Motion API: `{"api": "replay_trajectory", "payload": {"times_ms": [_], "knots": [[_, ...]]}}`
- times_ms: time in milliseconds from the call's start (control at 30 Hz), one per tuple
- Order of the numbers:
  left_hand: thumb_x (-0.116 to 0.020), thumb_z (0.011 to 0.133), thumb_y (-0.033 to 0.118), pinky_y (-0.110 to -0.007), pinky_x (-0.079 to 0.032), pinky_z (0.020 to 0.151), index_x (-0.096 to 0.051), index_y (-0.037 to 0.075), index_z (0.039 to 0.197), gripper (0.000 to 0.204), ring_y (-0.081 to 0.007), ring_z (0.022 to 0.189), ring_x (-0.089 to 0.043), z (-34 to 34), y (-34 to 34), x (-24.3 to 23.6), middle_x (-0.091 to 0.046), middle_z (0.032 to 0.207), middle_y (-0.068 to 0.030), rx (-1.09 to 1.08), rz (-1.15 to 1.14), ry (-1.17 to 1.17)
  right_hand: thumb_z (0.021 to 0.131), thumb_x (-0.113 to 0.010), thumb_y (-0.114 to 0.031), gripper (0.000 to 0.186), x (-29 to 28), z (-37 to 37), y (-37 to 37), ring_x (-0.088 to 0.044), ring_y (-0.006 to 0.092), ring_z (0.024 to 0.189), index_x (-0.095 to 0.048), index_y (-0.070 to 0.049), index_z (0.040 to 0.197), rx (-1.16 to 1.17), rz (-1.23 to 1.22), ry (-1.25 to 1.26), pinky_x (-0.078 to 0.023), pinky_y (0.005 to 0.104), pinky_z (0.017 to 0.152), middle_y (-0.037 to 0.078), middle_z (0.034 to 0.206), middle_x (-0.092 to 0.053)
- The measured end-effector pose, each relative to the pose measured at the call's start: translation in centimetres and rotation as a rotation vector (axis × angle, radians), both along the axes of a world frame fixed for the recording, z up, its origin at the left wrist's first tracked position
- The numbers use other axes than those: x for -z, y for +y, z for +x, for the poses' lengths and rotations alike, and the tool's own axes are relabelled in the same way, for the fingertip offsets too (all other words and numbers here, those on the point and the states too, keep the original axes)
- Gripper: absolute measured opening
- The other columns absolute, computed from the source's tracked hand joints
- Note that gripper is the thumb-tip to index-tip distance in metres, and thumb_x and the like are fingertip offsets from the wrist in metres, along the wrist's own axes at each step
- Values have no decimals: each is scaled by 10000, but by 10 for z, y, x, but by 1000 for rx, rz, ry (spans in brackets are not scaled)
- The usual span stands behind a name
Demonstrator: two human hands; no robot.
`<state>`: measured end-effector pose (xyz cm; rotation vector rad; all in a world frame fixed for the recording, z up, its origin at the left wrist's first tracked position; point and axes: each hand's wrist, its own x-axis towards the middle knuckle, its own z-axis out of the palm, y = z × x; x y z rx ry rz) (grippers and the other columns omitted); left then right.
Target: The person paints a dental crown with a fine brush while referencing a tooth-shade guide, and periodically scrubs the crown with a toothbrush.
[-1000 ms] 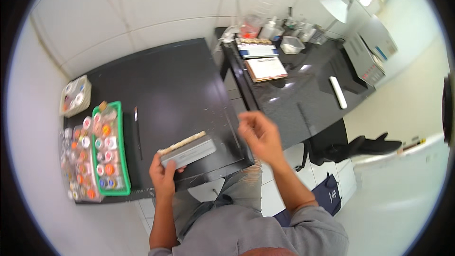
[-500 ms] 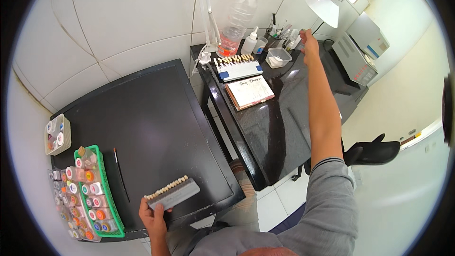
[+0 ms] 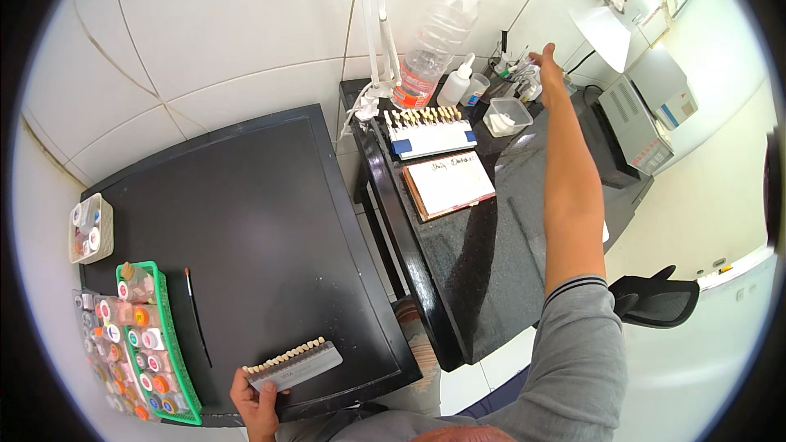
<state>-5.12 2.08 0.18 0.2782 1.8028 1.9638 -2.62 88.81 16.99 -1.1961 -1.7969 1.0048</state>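
left fingers are pinched around one end of the grey tooth bar (image 3: 296, 369), thumb on top, so the left hand (image 3: 257, 406) has it over the near edge of the black table (image 3: 246, 229). the right hand (image 3: 553, 78) is way out by the tool cup (image 3: 506, 72) and lamp (image 3: 604, 39) (can't tell if those fingers grip anything). thin brush (image 3: 196, 319) lies on the table, beside the green basket (image 3: 177, 352) of jars.
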Motion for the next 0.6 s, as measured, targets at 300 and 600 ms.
{"api": "replay_trajectory", "payload": {"times_ms": [300, 600], "knots": [[-748, 1072, 199, -332, -633, 757, -597, -22, 1248, 320, -172, 895, -744, -1, 1, -8, -761, 1086, -127, 14, 34, 20, 1186, -439, -621, 722, -21, -2, -36, -563, 348, 1530, -715, -22, 1483, 55, 269, 214, -394, 448, 1275, 177, 1581, -676], [-711, 1080, 131, -338, -645, 774, -601, -37, 1247, 260, -169, 910, -747, 0, 6, -6, -765, 1103, -137, 36, 78, -4, 1196, -546, -409, 519, -39, 9, -55, -575, 340, 1517, -682, -46, 1542, -140, 860, 83, -428, 423, 1267, 185, 1607, -634]]}}
